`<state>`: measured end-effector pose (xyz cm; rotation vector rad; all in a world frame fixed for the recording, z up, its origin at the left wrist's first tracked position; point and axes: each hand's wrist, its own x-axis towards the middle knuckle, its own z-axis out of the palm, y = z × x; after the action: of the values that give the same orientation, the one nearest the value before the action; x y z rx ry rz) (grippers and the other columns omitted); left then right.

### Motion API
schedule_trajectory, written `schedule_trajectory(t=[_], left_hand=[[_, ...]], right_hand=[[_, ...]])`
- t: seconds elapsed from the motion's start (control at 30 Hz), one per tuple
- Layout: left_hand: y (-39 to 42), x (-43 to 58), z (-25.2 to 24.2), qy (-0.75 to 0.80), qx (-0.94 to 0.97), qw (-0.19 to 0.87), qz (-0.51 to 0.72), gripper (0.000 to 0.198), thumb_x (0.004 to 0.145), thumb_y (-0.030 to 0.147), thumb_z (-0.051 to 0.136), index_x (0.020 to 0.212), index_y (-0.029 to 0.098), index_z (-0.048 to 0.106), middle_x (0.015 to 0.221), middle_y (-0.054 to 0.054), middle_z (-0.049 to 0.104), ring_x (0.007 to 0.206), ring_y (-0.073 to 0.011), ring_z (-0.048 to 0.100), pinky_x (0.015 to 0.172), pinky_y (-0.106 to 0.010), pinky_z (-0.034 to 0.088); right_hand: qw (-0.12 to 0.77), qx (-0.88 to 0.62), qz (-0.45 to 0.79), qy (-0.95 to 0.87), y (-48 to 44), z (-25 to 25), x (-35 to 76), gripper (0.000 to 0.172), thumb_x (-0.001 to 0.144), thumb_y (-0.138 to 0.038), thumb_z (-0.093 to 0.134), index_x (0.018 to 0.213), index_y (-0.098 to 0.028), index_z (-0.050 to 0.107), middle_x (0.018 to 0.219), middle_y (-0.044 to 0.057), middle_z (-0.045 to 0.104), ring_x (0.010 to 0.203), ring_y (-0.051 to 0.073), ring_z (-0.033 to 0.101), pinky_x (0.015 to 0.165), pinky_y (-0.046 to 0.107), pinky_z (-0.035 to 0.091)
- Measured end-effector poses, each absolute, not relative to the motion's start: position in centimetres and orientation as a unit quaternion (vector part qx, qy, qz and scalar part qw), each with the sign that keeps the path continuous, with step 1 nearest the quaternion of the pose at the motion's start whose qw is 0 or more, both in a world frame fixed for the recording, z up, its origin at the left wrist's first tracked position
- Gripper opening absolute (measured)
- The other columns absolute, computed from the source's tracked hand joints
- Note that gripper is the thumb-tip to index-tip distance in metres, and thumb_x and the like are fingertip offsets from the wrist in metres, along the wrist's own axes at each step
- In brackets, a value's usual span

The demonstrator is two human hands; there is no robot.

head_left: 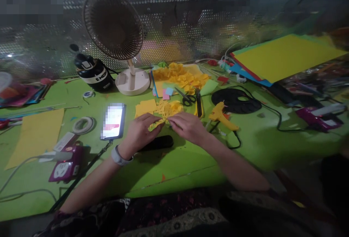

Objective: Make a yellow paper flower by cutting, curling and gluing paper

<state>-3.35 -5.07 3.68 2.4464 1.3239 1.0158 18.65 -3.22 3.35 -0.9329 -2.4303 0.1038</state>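
My left hand [141, 131], with a pale band on its wrist, is closed on the left part of a small yellow paper strip [156, 124] with ragged edges. Close beside it, the fingers of my right hand [188, 127] are pinched together near the strip's right end; what they hold is too small to make out. Just beyond both hands lie yellow paper pieces [166, 108] and a stack of yellow paper squares [145, 107]. A black oblong case [160, 142] rests on the green table [191, 164] below my hands.
Scissors [187, 98], a cutter [199, 104] and a yellow glue gun [222, 116] with a cable lie to the right. A lit phone [113, 120] and tape roll [83, 125] are at left. Behind stand a fan [131, 80], a black bottle [95, 75] and piled yellow paper flowers [180, 76].
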Motion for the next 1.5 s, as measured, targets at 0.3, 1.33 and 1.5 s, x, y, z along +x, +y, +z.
schedule_trajectory(t=[0.3,1.33,1.5], left_hand=[[-4.4,-4.5,4.7,0.501,0.821,0.136,0.240,0.019,0.088,0.035,0.063,0.088,0.019,0.073,0.085,-0.008,0.075,0.071,-0.0203,0.068,0.060,-0.029,0.049],[-3.6,-3.0,7.4,0.366,0.889,0.252,0.112,0.038,0.083,0.050,0.066,0.111,0.025,0.071,0.103,-0.008,0.076,0.086,-0.0248,0.071,0.073,-0.032,0.051],[1.2,-0.7,6.7,0.416,0.886,0.168,0.120,0.030,0.089,0.042,0.058,0.105,0.021,0.073,0.104,-0.009,0.075,0.088,-0.0266,0.069,0.076,-0.035,0.050]], right_hand=[[0.015,-0.451,0.079,-0.889,-2.2,3.2,19.2,0.024,0.097,-0.016,0.046,0.097,-0.014,0.070,0.096,0.012,0.073,0.087,0.023,0.066,0.065,0.029,0.044],[0.130,-0.611,0.028,-0.780,-2.0,8.3,24.3,0.024,0.097,-0.025,0.051,0.110,-0.018,0.069,0.108,0.011,0.072,0.097,0.026,0.064,0.077,0.033,0.045],[0.168,-0.667,0.031,-0.726,-3.5,10.5,27.9,0.023,0.094,-0.030,0.054,0.109,-0.020,0.068,0.102,0.008,0.072,0.088,0.022,0.065,0.071,0.030,0.043]])
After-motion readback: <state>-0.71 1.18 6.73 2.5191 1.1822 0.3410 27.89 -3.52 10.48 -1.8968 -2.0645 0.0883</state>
